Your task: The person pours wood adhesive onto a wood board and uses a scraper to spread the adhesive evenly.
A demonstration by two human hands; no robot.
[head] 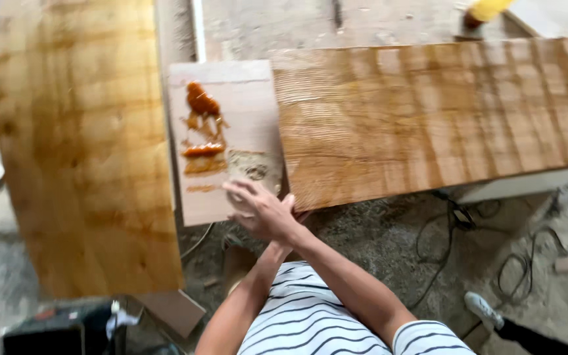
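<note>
With my right hand (264,213) over my left hand (244,205), fingers seemingly pinching a pad, I'd pick up stain (203,125) sparingly from the scrap (244,92) before touching the board (442,118).

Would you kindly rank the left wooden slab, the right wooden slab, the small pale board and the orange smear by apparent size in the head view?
1-2. Left slab and right slab: alike, both cropped.
3. Pale board.
4. Orange smear.
</note>
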